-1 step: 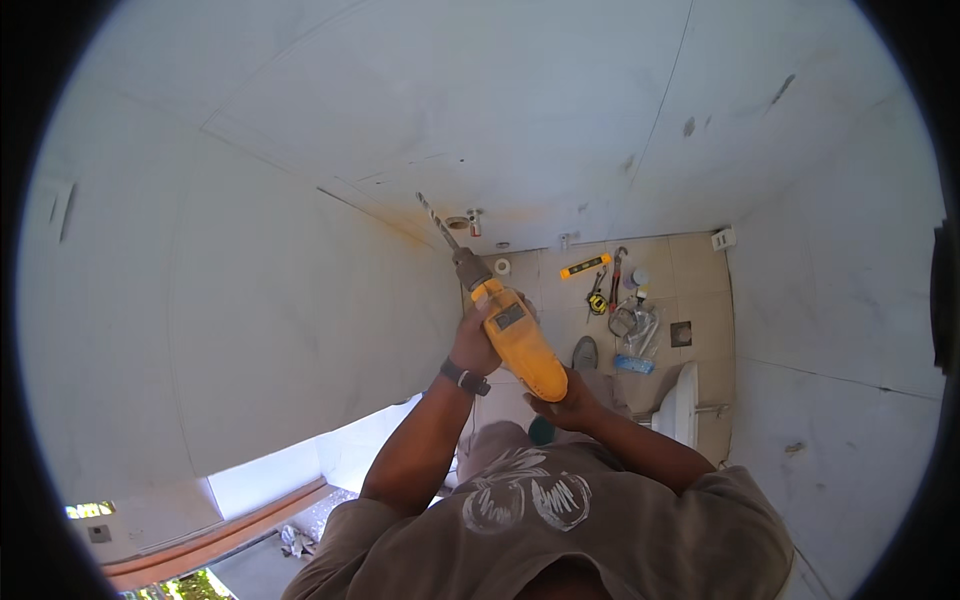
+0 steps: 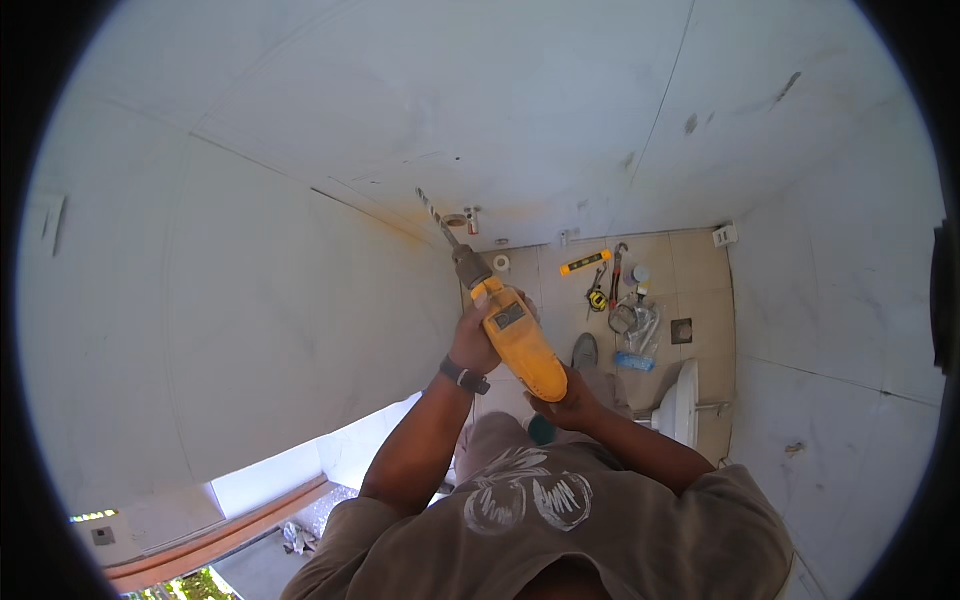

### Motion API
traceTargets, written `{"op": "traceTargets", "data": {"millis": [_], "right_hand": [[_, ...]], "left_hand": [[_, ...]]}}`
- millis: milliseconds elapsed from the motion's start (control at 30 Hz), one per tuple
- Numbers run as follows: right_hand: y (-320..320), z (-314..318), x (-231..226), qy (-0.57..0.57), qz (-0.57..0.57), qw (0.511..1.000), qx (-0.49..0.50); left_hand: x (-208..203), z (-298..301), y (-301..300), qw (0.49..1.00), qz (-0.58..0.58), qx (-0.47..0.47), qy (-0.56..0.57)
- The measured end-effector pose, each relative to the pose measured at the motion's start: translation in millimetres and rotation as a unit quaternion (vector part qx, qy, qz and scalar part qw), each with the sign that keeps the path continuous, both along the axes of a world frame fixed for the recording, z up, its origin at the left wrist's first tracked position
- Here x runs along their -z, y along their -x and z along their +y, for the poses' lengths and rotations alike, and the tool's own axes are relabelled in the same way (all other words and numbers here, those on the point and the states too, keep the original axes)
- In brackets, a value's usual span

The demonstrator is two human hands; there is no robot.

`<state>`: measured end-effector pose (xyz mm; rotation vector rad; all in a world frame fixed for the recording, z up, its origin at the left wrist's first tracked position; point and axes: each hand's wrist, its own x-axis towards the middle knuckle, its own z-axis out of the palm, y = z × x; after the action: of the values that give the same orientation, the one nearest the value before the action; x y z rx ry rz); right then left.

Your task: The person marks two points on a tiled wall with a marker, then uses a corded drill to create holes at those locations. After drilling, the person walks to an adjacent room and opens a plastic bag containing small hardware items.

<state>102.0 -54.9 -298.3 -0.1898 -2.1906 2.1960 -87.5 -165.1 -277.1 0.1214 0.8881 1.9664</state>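
A yellow power drill (image 2: pixel 522 348) is held up in front of my chest, its dark chuck (image 2: pixel 470 266) and long spiral masonry bit (image 2: pixel 430 212) pointing up and to the left toward the wall. My left hand (image 2: pixel 474 338) wraps the drill's front from the left side, below the chuck. At the rear end, my right hand (image 2: pixel 574 402) grips it, with most of its fingers hidden beneath the body. Past the bit appear a round hole (image 2: pixel 455 221) and a small metal valve (image 2: pixel 473 222) on the white wall. Whether the bit's tip touches the wall, I cannot tell.
On the tiled floor to the right lie a yellow spirit level (image 2: pixel 585 263), a tape measure (image 2: pixel 598 300), a red-handled wrench (image 2: pixel 616 285) and a clear plastic bag (image 2: pixel 645 328). A white ceramic fixture (image 2: pixel 681 408) stands near my right arm. Pale walls (image 2: pixel 330 330) close in at left and right.
The view has tilted very slightly, and the walls shift a little in it. Both hands keep the same hold on the drill.
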Motion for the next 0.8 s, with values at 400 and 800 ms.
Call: {"op": "traceTargets", "data": {"millis": [400, 800], "right_hand": [[-3, -1, 1, -0.120, -0.027, 0.987, 0.103], [12, -61, 23, -0.204, -0.066, 0.962, 0.171]], "left_hand": [[5, 18, 11, 0.996, -0.062, 0.051, 0.025], [9, 0, 41, 0.985, -0.071, 0.150, 0.050]]}}
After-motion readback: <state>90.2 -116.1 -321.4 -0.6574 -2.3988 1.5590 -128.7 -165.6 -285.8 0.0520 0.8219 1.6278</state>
